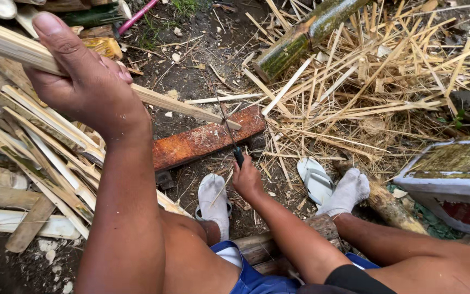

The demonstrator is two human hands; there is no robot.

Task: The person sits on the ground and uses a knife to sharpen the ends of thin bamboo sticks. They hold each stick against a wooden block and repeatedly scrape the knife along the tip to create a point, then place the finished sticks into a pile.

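Observation:
My left hand (82,76) is raised close to the camera at the upper left, closed around a long split bamboo slat (186,106) that slopes down to the right. The slat's lower end rests on a rusty reddish block (202,142) on the ground. Lower down, my right hand (247,179) grips the dark handle of a thin-bladed knife (225,122), whose blade points up and meets the slat near its lower end. My two white-socked feet (213,198) rest on the dirt on either side of that hand.
A pile of split bamboo slats (33,141) lies at the left. Bamboo shavings and splinters (376,87) cover the ground at the upper right, beside a green bamboo pole (300,41). A white sandal (314,179) lies near my right foot. A white box (452,179) stands at the right.

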